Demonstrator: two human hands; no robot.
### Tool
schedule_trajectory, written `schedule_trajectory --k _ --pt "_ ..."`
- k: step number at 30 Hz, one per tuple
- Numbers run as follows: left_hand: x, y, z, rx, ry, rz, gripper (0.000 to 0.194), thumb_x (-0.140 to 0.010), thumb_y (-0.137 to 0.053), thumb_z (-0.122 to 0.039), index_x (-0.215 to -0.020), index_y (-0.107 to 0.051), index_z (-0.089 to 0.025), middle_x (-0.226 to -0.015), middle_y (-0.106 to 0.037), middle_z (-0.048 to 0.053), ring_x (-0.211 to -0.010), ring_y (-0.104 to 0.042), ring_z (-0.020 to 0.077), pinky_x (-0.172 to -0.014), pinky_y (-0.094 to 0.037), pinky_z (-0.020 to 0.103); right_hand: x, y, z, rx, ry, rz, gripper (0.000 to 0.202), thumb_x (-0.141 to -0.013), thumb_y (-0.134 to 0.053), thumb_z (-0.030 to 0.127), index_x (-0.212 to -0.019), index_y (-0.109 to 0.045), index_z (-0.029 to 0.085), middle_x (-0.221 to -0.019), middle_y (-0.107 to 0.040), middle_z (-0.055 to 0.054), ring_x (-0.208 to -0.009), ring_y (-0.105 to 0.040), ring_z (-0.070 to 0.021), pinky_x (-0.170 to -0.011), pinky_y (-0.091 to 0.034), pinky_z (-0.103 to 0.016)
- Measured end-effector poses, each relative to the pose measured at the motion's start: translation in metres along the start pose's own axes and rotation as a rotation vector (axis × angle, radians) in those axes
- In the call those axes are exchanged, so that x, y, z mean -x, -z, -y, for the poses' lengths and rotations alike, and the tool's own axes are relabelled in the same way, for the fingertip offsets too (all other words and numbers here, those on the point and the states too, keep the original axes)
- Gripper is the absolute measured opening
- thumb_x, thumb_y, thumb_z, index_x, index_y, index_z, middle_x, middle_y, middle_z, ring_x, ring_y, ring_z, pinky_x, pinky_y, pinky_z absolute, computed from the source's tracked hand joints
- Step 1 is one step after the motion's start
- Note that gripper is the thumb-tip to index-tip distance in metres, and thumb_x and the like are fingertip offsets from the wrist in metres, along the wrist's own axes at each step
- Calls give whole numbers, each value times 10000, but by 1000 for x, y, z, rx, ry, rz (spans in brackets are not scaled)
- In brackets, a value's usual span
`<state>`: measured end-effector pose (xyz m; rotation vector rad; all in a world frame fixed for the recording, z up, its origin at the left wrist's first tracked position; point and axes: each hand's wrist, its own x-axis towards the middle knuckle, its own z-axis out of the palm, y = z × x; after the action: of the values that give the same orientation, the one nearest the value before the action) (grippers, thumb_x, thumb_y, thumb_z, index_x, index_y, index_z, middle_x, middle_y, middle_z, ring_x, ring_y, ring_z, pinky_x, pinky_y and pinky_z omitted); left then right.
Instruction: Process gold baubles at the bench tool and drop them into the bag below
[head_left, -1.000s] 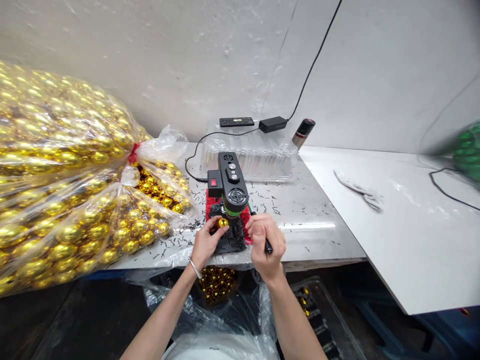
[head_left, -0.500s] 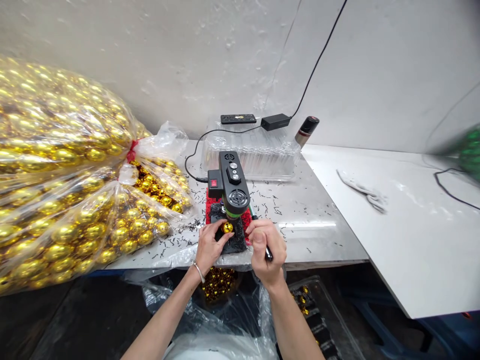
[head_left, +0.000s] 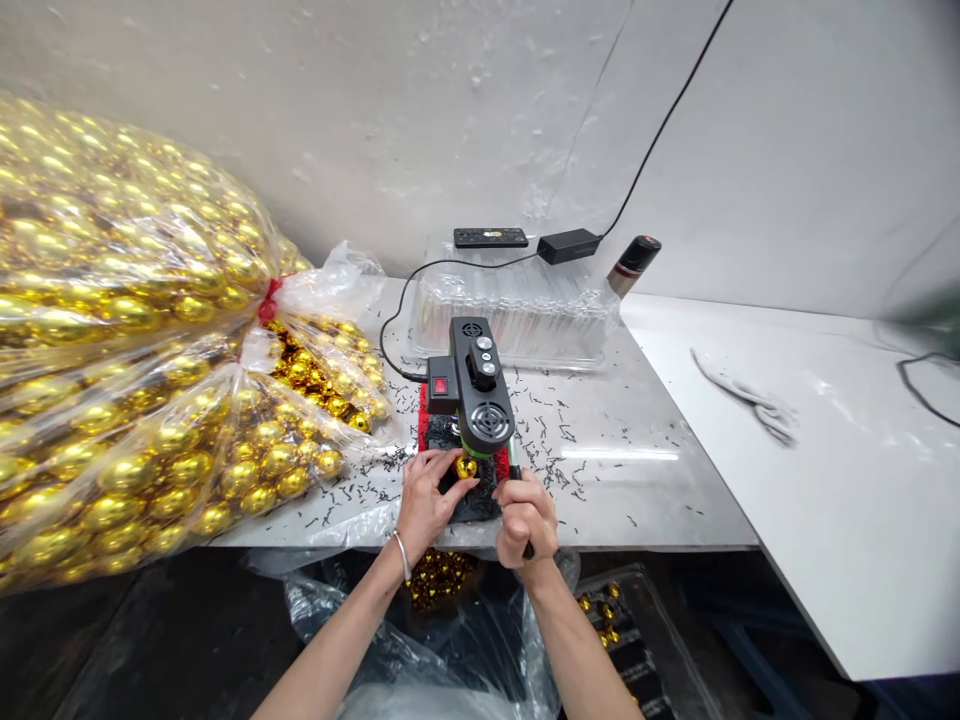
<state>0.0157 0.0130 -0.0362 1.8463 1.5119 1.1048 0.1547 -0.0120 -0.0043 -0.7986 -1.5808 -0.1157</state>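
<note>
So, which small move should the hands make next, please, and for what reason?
I would probably steady the ball before working the handle. The left hand pinches the ball close to the round end of the machine, so fingers could be caught, while the right hand grips the handle.

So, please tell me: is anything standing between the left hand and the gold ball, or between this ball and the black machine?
Nothing visible does. The left hand already holds the gold ball, close by the front end of the black machine; its underside is hidden.
</note>
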Motion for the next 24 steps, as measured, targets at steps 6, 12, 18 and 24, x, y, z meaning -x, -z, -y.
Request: schedule_trajectory --k 6,12,18,24 --pt "1 0 1 -28 -4 22 331 -773 -696 -370 -1077 -682 -242 -992 -690 71 -1010 -551 262 -928 -371 406 6 0 -6 30 61 94 270 -934 -329 213 -693 -452 207 -698 -526 -2 -633 -560 -124 -626 -474 -321" --pt "-2 -1 -3 56 24 -9 330 -754 -716 -360 -1062 -697 -243 -984 -690 75 -1000 -566 262 -928 -388 426 -27 9 16 -58 -58 40 269 -898 -355 146 -642 -420 201 -663 -495 -6 -597 -489 -118 -548 -405 -277" --pt "42 22 -20 154 -67 -14 369 -786 -687 -377 -1138 -666 -271 -1062 -695 90 -1026 -578 276 -930 -419 441 -68 20 41 -93 -264 78 281 -887 -393 103 -624 -431 195 -643 -494 -5 -623 -488 -124 -563 -382 -279" --pt "81 43 -14 -63 -170 -6 422 -805 -661 -396 -1204 -620 -267 -1179 -662 108 -1082 -576 297 -932 -412 449 -51 15 38 -104 -256 25 310 -887 -392 90 -596 -413 195 -624 -476 -4 -638 -504 -133 -558 -379 -278"
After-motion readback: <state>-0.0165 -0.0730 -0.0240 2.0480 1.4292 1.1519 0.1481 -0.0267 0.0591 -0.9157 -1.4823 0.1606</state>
